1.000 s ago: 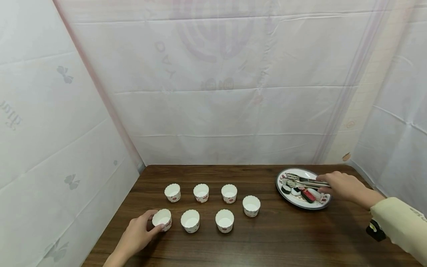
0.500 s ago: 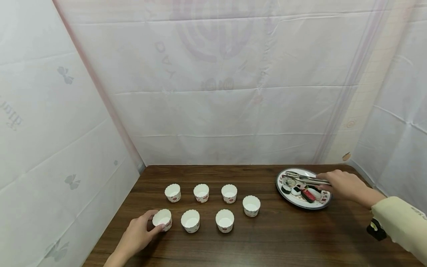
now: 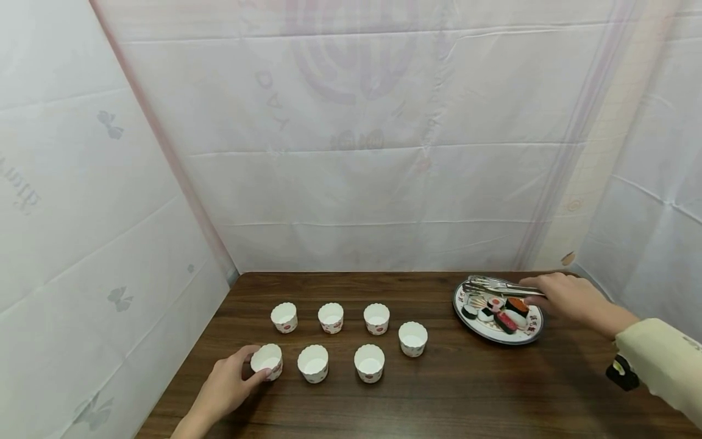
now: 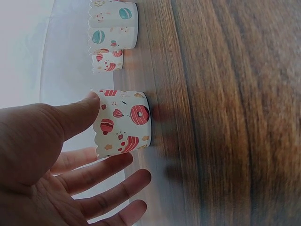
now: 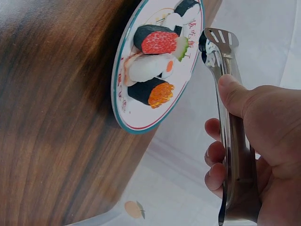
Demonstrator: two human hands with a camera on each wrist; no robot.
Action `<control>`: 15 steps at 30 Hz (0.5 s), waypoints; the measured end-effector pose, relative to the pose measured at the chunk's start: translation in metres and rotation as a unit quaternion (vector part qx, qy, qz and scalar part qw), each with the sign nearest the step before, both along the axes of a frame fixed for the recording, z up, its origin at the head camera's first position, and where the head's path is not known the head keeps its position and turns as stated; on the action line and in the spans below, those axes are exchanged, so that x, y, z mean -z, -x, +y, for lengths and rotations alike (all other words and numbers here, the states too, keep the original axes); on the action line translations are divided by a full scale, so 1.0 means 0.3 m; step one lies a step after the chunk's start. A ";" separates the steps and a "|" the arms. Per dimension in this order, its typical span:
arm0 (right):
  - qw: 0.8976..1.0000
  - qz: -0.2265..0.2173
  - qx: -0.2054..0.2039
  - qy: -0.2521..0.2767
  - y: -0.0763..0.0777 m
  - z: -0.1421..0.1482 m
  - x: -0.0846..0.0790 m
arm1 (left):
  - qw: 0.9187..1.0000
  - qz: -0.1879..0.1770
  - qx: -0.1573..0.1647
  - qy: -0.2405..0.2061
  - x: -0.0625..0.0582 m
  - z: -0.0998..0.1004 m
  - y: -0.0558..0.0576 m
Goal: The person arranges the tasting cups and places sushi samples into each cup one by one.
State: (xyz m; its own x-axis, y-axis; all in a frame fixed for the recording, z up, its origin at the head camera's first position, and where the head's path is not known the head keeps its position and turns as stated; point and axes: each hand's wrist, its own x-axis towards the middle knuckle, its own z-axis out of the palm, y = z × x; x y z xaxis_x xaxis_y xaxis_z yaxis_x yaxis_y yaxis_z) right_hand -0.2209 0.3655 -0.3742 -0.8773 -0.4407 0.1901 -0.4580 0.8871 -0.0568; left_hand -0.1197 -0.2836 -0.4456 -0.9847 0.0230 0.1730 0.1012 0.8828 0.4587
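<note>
My left hand holds the rim of a white paper baking cup between thumb and index finger, the other fingers spread beside it. The cup stands upright at the near left end of the group. My right hand grips metal tongs above a round plate. A small dark piece shows at the tongs' tips, mostly hidden behind one slotted end. Sushi pieces lie on the plate, among them one with orange topping and a red-topped one.
Several more paper cups stand in two loose rows on the brown wooden table, one cup nearest the plate. Patterned white sheets hang behind the table and at both sides. A small dark object shows beside the right sleeve.
My right hand has lifted the tongs up off the plate. A pale roll that lay under their tips no longer shows there, and the orange-topped sushi is uncovered. The left hand stays still.
</note>
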 end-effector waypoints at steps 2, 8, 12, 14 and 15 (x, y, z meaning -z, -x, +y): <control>1.000 0.008 -0.002 -0.002 0.001 -0.004 -0.005 | 1.000 0.003 0.001 0.002 0.001 0.000 0.001; 1.000 0.024 -0.007 -0.004 0.005 -0.025 -0.025 | 1.000 0.010 0.002 0.006 0.002 0.001 -0.001; 1.000 0.023 -0.016 -0.003 0.008 -0.048 -0.045 | 1.000 0.014 0.001 0.006 0.001 0.002 -0.002; 1.000 0.020 -0.022 -0.003 0.007 -0.063 -0.056 | 1.000 0.015 0.003 0.006 0.001 0.001 -0.003; 1.000 0.021 -0.023 -0.004 0.006 -0.070 -0.061 | 1.000 0.014 0.002 0.006 0.001 0.001 -0.003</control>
